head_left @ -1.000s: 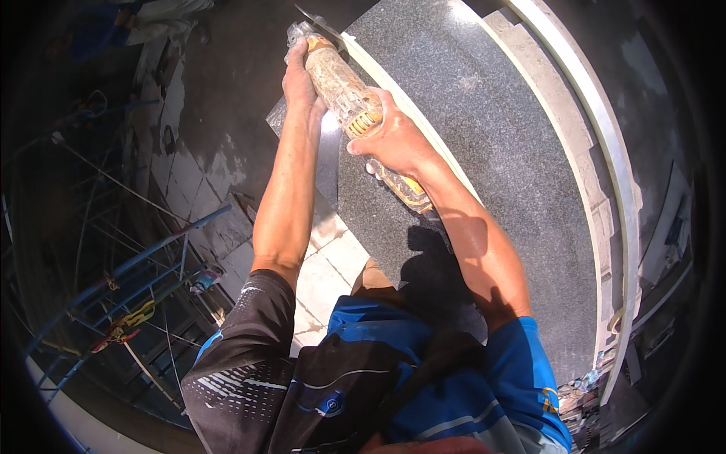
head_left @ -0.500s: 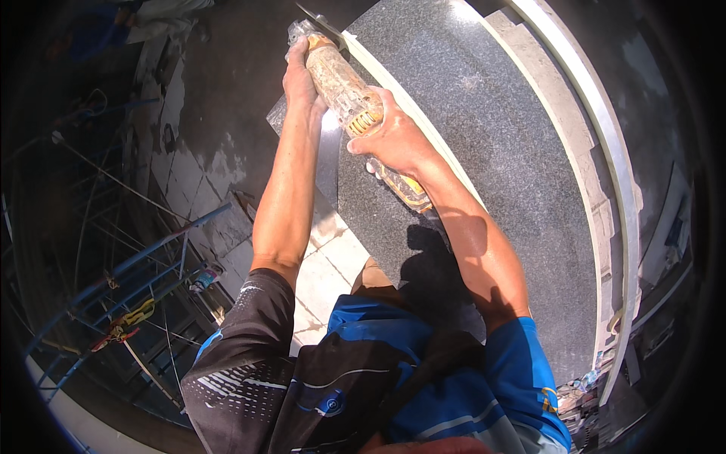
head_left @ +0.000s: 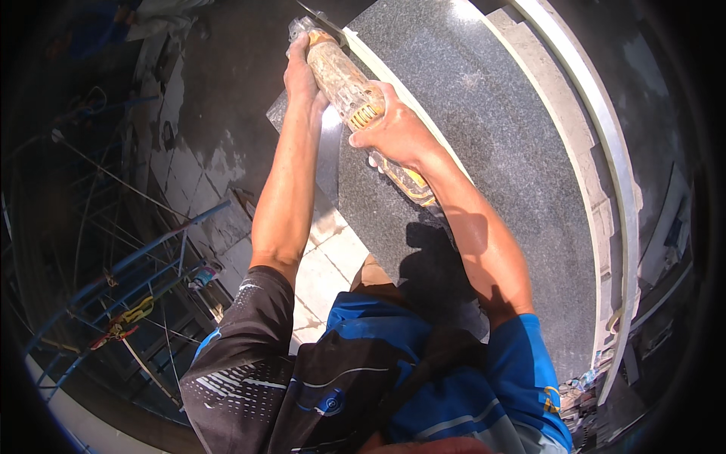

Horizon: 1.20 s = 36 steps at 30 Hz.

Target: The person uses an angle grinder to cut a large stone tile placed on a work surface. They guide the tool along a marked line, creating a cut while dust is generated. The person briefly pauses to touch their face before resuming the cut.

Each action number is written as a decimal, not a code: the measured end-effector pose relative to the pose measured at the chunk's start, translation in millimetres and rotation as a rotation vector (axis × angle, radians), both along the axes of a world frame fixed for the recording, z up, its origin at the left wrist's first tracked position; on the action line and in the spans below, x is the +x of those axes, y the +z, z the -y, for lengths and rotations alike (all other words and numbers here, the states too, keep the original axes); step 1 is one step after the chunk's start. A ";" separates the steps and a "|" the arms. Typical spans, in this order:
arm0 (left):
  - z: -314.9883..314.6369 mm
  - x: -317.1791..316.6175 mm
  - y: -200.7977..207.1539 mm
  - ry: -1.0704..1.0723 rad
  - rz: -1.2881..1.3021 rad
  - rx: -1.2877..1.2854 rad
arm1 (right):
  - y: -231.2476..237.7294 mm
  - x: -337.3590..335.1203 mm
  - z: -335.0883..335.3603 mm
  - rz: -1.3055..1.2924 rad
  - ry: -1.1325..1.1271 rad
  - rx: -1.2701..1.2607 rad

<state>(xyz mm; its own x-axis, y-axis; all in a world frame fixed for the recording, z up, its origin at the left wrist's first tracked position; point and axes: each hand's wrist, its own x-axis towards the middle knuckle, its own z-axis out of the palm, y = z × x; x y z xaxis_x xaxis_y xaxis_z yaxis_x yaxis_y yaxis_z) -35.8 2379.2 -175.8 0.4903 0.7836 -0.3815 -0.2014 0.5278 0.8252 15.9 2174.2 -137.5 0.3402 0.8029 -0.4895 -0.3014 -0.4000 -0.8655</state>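
Note:
Both my hands are closed on a dusty yellow angle grinder [head_left: 339,74] at the top middle of the head view. My left hand [head_left: 301,82] wraps the front of its body, close to the head. My right hand [head_left: 401,130] grips farther back, around the rear of the body, by the yellow vents. A thin disc [head_left: 321,20] shows edge-on at the far end, beside a pale strip [head_left: 393,85] on a speckled dark grey stone slab [head_left: 491,129]. Whether the disc touches the strip cannot be made out.
A long curved-looking metal bar [head_left: 605,121] runs along the right, beside a rough pale ledge [head_left: 556,79]. Light floor tiles [head_left: 325,265] lie below the slab's left edge. Blue scaffold tubing [head_left: 151,250] with hanging ropes stands at the left. A person's leg [head_left: 162,19] shows at top left.
My right hand and the rear of the grinder have shifted very slightly to the right. My left hand stays nearly in place, and both grips are unchanged.

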 end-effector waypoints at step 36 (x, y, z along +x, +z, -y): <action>-12.8 2.5 -6.3 -0.008 -0.051 -0.036 | -14.5 -1.7 -10.8 0.146 -0.010 0.029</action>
